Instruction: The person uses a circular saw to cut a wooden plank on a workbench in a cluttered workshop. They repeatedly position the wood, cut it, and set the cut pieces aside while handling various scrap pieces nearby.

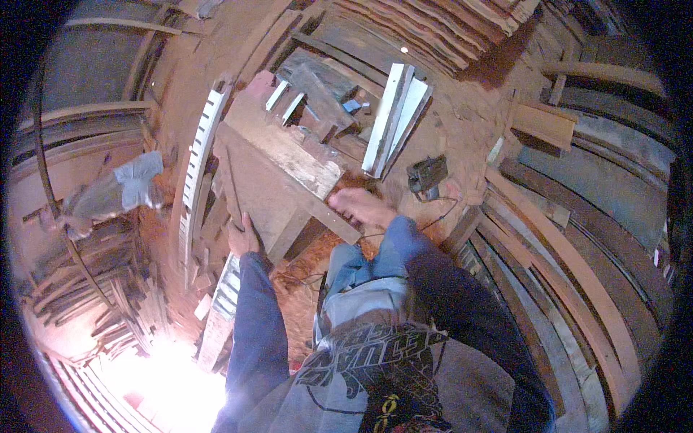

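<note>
1. The left hand (243, 236) lay at the near left edge of the brown board (267, 184), thumb and fingers apart, by the lower end of a thin stick (232, 180); whether it gripped either could not be told.
2. The right hand (367, 210), blurred, had its fingers curled beside the narrow rail (333, 218) at the board's right end; whether they closed on anything could not be told.
3. The stick was on the left part of the board, its long axis running away from the person and leaning slightly left at the far end.
4. The board was in front of the person's knees. Its long axis slanted from far left to near right, and the rail pointed toward the right knee.
5. A pale plank (292, 144) bounded the board's far side, along the same slant.
6. On the left, a white notched strip (196, 162) stood close by, leaving little room.
7. On the right, brown floor (462, 130) stretched toward stacked timber (570, 238), with a black power tool (427, 175) between.
</note>
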`<act>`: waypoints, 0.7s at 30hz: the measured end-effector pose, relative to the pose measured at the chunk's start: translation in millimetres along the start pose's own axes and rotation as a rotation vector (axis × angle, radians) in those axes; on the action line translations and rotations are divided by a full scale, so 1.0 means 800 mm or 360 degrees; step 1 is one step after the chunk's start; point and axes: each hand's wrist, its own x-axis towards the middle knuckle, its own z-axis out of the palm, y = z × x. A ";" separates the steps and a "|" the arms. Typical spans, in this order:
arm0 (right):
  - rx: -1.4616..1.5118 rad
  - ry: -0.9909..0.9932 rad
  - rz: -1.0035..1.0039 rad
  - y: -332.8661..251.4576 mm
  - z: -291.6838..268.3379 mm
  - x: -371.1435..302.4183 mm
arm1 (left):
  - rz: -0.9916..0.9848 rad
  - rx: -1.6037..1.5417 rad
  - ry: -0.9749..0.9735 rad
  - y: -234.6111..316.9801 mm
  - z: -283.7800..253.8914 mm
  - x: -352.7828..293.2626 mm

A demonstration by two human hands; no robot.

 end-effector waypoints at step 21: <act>0.1204 0.0334 -0.0091 -0.053 -0.077 0.121 | -0.0116 -0.0042 -0.0020 0.022 0.001 0.013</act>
